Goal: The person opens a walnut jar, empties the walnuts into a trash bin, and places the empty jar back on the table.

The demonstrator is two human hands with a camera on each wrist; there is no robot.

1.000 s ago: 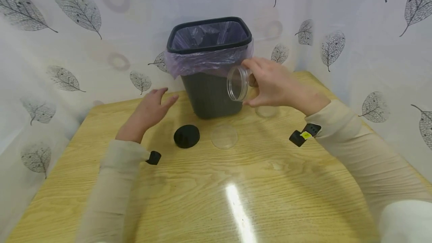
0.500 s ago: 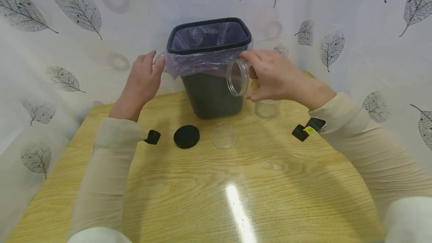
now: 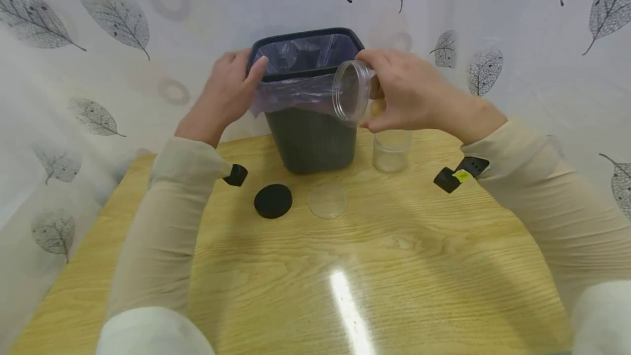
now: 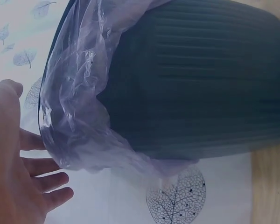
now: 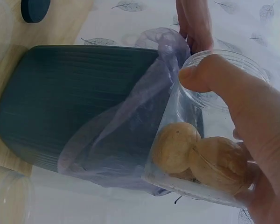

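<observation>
My right hand (image 3: 409,89) grips a clear jar (image 3: 351,92), tilted on its side, its mouth facing left at the bin's right front. Inside, the right wrist view shows brown walnuts (image 5: 217,163) near the jar's base. A dark grey trash bin (image 3: 315,144) stands upright, lined with a thin purple bag (image 3: 296,95) folded over its rim. My left hand (image 3: 222,92) is at the bin's left rim, thumb spread from the fingers. In the left wrist view the fingers (image 4: 49,182) reach the bag-covered edge, loosely extended; some tips are hidden behind the bag.
A second clear jar (image 3: 391,152) stands right of the bin on the wooden table (image 3: 394,278). In front lie a black lid (image 3: 273,200) and a clear disc (image 3: 327,200). A leaf-patterned sheet (image 3: 453,4) hangs close behind.
My left hand has risen from over the table to the bin's left rim. My right hand has lifted the jar higher, nearer the rim, uncovering more of the second jar.
</observation>
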